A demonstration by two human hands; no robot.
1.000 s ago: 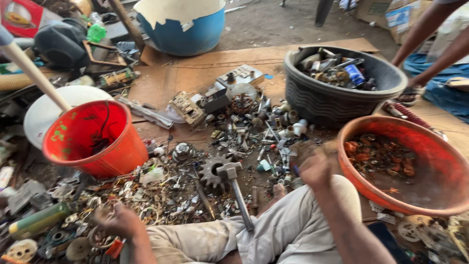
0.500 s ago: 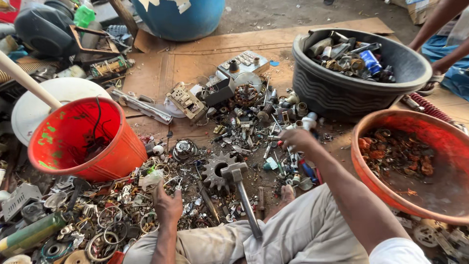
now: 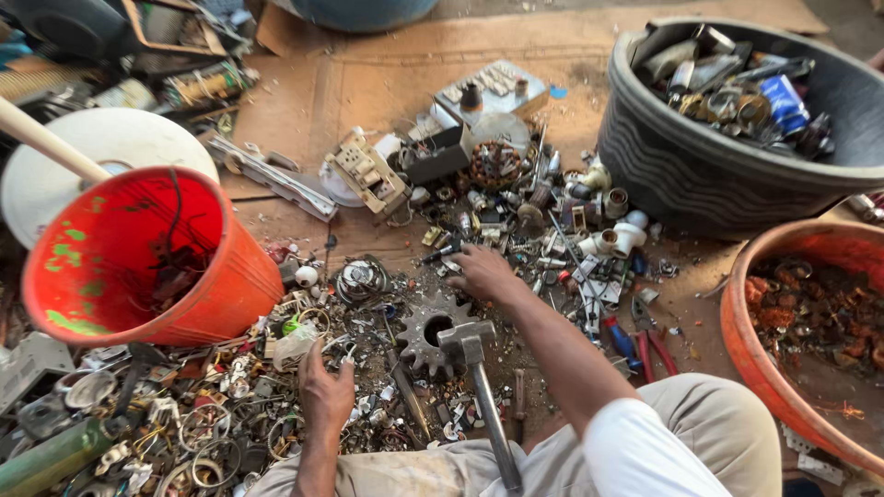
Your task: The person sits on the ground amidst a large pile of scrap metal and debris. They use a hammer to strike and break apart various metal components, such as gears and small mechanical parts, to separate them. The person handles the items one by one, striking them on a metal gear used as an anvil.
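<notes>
My right hand [image 3: 485,273] reaches down into the scrap pile, fingers bent on small metal bits just above a large toothed gear [image 3: 425,328]. Whether it grips a piece is hidden by the fingers. My left hand [image 3: 325,394] rests on the pile of rings and wire at the lower left, fingers curled among small parts next to a clear plastic piece [image 3: 296,342]. A steel hammer [image 3: 479,387] lies between my hands, its head on the gear and its handle pointing toward my lap.
An orange bucket [image 3: 230,285] tilts at the left with a white lid [image 3: 147,143] behind it. A black tub [image 3: 700,175] of scrap stands at the upper right, an orange basin [image 3: 750,340] with rusty bits at the right. Cardboard [image 3: 368,74] covers the ground.
My right hand has come down from the right side of the pile to the spot above the gear. My left hand has moved right, toward the middle. The camera has tilted closer.
</notes>
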